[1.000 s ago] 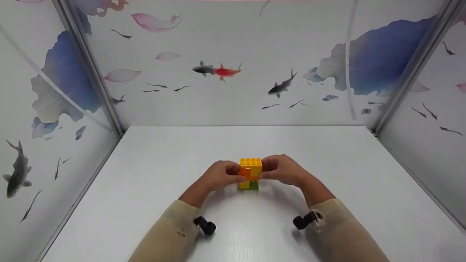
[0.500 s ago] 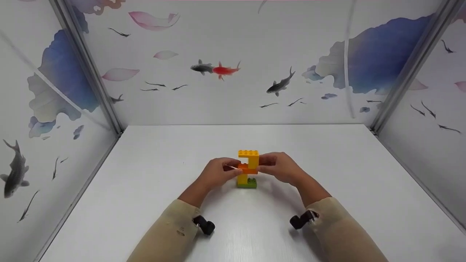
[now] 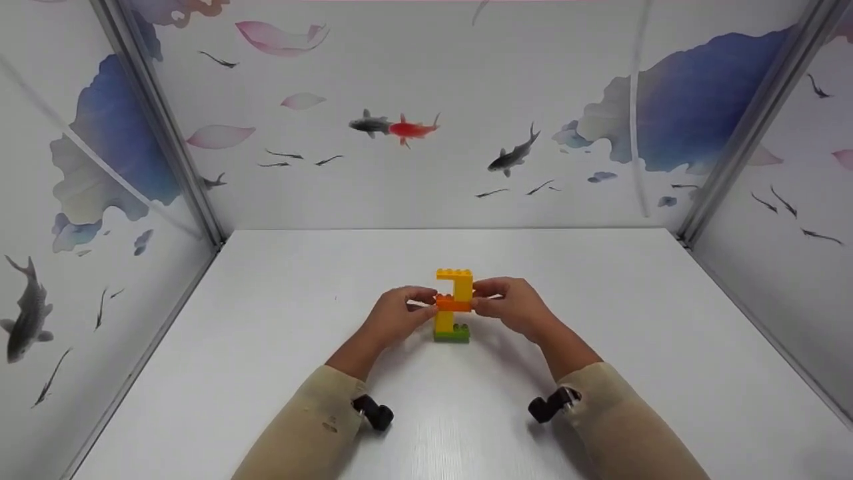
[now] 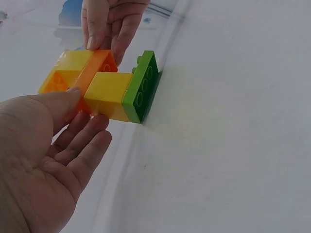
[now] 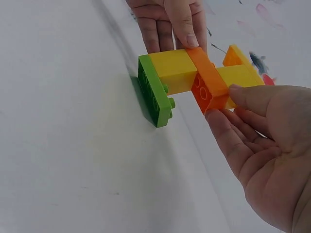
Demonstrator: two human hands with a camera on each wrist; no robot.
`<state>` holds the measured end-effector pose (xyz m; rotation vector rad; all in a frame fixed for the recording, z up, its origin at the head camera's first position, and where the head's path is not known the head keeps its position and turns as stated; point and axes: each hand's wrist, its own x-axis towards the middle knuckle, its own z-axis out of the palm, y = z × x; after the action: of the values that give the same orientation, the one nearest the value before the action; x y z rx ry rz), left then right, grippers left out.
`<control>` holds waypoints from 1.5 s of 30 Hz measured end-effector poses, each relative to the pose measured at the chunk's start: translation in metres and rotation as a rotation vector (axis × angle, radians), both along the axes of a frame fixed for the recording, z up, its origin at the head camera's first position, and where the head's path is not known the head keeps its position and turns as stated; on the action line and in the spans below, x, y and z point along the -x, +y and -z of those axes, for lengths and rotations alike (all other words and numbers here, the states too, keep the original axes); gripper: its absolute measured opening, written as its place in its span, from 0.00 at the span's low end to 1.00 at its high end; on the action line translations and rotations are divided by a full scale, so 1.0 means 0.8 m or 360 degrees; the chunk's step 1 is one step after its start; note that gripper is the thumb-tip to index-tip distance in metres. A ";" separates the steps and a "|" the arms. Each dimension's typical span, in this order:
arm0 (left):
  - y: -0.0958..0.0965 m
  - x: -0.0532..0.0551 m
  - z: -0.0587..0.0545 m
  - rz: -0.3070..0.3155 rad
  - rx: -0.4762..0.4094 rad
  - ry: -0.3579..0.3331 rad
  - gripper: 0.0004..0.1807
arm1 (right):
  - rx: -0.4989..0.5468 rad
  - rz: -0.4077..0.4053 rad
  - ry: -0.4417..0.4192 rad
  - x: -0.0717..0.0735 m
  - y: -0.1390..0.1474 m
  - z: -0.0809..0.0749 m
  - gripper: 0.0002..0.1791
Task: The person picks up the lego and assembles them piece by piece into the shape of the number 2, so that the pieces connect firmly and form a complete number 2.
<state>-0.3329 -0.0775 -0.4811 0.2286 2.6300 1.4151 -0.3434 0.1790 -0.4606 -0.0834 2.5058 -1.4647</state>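
A stack of toy building bricks [image 3: 444, 321] is between both hands. A green brick [image 3: 452, 336] forms its base, then come a yellow block, an orange brick [image 5: 210, 80], another yellow block and a flat yellow top brick [image 3: 454, 273]. The yellow blocks sit at opposite ends, leaving stepped gaps. My left hand [image 3: 398, 313] pinches the orange brick's left end with thumb and fingers. At the right end, my right hand [image 3: 510, 303] holds the orange brick, its thumb near the upper yellow block [image 5: 240, 76]. The green base's underside shows in both wrist views, just above the table.
The white table [image 3: 320, 267] is walled at the back and both sides by panels [image 3: 426, 80] printed with fish and petals. Grey metal posts [image 3: 200, 173] stand at the back corners. A black device [image 3: 374, 412] sits at each sleeve cuff.
The stack has tipped back from leaning toward the camera to more upright, exposing the gap under its top brick. Both hands have risen slightly in view with it.
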 end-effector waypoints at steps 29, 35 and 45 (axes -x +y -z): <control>-0.008 0.003 0.009 0.0210 -0.0086 -0.0166 0.30 | 0.0238 -0.0255 -0.0195 0.000 0.007 0.021 0.35; -0.014 0.004 0.003 0.0164 -0.0071 -0.0129 0.31 | 0.0182 -0.0167 -0.0180 0.004 0.010 0.015 0.33; -0.021 0.010 -0.042 -0.0045 -0.0151 -0.0043 0.32 | -0.0050 -0.0155 -0.0054 0.008 0.016 -0.014 0.37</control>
<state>-0.3413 -0.0945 -0.4473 0.1822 2.5577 1.5427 -0.3499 0.1914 -0.4498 -0.1713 2.4599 -1.3768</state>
